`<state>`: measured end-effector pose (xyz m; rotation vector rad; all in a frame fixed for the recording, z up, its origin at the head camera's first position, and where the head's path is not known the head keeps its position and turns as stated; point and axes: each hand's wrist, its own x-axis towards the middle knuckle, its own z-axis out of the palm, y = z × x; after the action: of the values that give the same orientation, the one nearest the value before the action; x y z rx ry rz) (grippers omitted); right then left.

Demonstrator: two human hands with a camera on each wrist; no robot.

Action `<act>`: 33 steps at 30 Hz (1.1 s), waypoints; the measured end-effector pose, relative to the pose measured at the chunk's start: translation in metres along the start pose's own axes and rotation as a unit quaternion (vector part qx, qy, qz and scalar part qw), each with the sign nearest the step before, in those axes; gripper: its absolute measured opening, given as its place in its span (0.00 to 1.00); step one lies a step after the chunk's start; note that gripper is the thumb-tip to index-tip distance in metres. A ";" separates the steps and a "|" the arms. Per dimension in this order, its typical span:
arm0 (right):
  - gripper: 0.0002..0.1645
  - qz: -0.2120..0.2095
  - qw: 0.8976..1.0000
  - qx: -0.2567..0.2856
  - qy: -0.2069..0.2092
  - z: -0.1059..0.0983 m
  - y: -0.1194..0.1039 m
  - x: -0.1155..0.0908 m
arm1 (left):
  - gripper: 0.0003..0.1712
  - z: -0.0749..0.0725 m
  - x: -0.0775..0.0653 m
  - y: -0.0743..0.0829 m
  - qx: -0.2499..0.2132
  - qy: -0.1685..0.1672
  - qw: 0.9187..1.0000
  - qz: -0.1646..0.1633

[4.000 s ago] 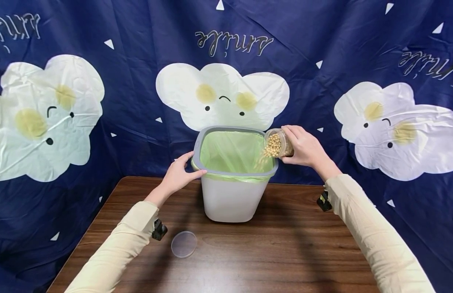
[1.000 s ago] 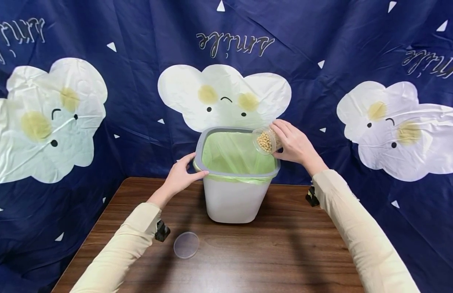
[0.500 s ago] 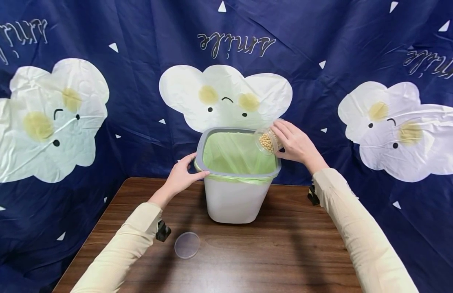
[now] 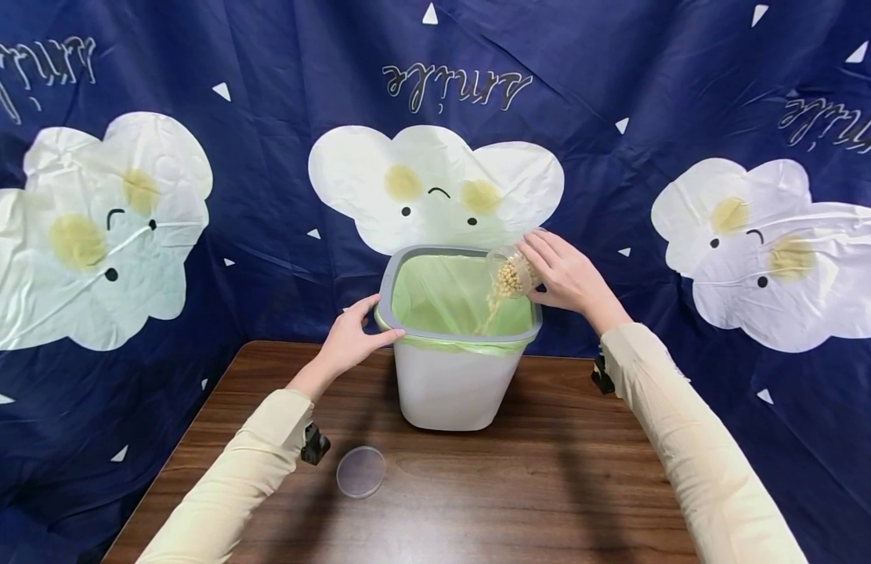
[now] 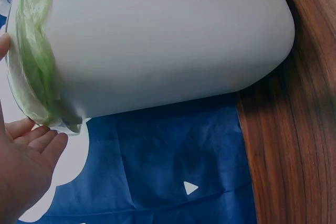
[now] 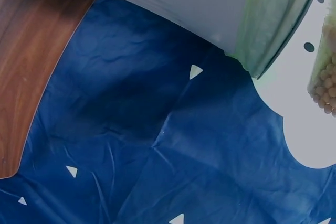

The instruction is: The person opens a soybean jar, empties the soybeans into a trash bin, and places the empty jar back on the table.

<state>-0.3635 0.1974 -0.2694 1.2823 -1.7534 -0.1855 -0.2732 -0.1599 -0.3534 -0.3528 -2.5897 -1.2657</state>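
Note:
A white trash bin [image 4: 449,388] with a grey rim and a green liner bag [image 4: 435,294] stands upright on the wooden table. My left hand [image 4: 342,345] holds the bin's near left corner, thumb at the front of the rim and fingers along the side. Over the bin's right side, my right hand [image 4: 564,276] grips a clear plastic jar [image 4: 523,277], tilted mouth down to the left. Soybeans [image 4: 507,280] pour from it in a stream into the liner. The right wrist view catches only part of the jar [image 6: 321,77], and that hand is out of its picture.
A clear round lid [image 4: 361,472] lies on the wooden table [image 4: 464,501], in front and to the left of the bin. Behind the table hangs a dark blue cloth [image 4: 266,157] printed with white clouds. Each wrist carries a small black camera [image 4: 315,444].
Beans were pouring four seconds ago, the stream was absent in the two later frames, and it runs again now. The right hand and jar have shifted left. The left hand keeps its hold.

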 end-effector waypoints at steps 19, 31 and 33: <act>0.49 -0.016 1.000 -0.008 -0.014 -0.006 -0.001 0.005 | 0.45 0.001 0.000 0.000 -0.005 -0.001 1.000 0.000; 0.45 -0.023 1.000 -0.011 -0.011 -0.007 -0.004 0.003 | 0.44 0.002 0.001 -0.002 0.003 0.006 1.000 0.002; 0.44 -0.023 1.000 -0.016 -0.012 -0.008 -0.004 0.004 | 0.44 0.001 0.002 -0.002 0.003 0.006 1.000 0.001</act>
<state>-0.3550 0.1951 -0.2654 1.3038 -1.7353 -0.2555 -0.2754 -0.1597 -0.3552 -0.3471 -2.5827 -1.2539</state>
